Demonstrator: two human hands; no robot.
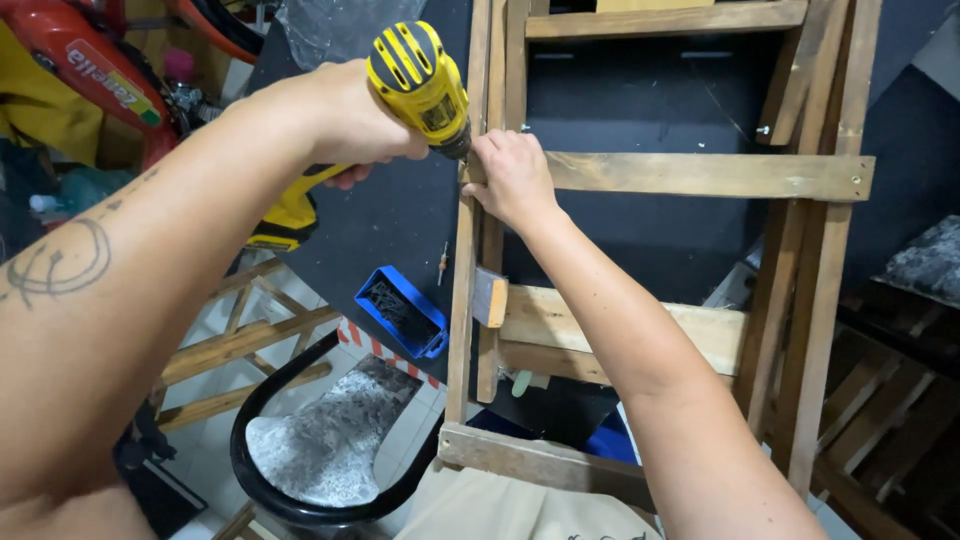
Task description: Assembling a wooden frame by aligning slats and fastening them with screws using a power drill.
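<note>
Nearest the camera, a black-rimmed round stool (300, 450) with a grey mottled seat stands on the tiled floor, and beyond it a blue tray of screws (400, 310) lies on the dark counter (390, 200). A wooden frame (700, 175) of uprights and cross slats rests over that counter. The right hand (512, 178) presses on the joint where a cross slat meets the left upright, its fingers curled together over the wood. The left hand (345, 125) has its fingers wrapped tight around the grip of a yellow and black cordless drill (420, 85), whose nose sits at that same joint, just beside the right hand. This looks like the fastening step, a screw being driven into the slat. The next move calls for keeping the drill square to the wood and the right fingers out of the bit's path.
</note>
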